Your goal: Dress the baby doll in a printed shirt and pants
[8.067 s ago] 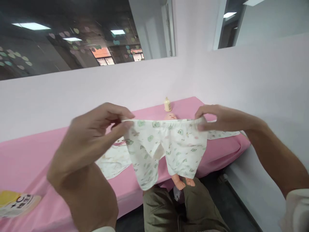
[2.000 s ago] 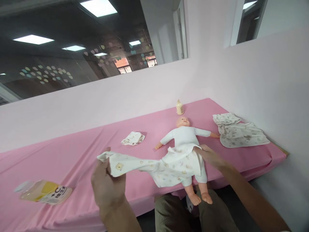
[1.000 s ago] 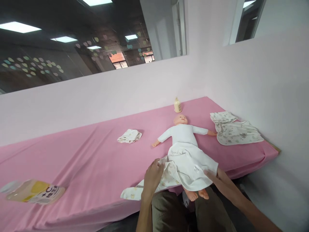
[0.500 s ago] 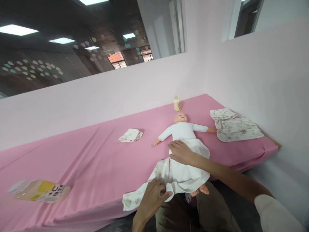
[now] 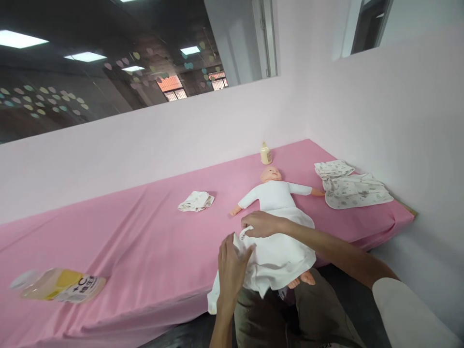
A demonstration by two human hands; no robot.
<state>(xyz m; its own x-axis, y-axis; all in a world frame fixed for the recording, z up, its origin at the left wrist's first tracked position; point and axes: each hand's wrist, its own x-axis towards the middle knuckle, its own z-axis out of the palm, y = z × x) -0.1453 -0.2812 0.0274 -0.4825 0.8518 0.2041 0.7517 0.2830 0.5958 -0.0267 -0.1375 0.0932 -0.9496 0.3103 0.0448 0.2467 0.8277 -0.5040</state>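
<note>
A baby doll (image 5: 274,195) in a white long-sleeved top lies on its back, arms spread, its feet at the front edge of the pink-covered surface. Over its lower body and legs spreads a white baby garment (image 5: 279,251), which had a printed sleeve showing. My right hand (image 5: 263,224) pinches a gathered edge of that garment beside the doll's waist. Lower and to the left, my left hand (image 5: 232,263) is curled around the garment's side, thumb apart from the fingers with cloth between. The doll's hips and most of its legs are hidden under the cloth.
A folded printed cloth (image 5: 196,201) lies left of the doll. More printed baby clothes (image 5: 357,191) lie at the right. A cream pump bottle (image 5: 266,153) stands near the wall. A large yellow-labelled bottle (image 5: 63,285) lies on the pink sheet (image 5: 145,246) at front left.
My left hand has moved up toward the right one, drawing the garment's sleeve side in and upward. My right hand has shifted slightly left and now pinches the cloth's edge.
</note>
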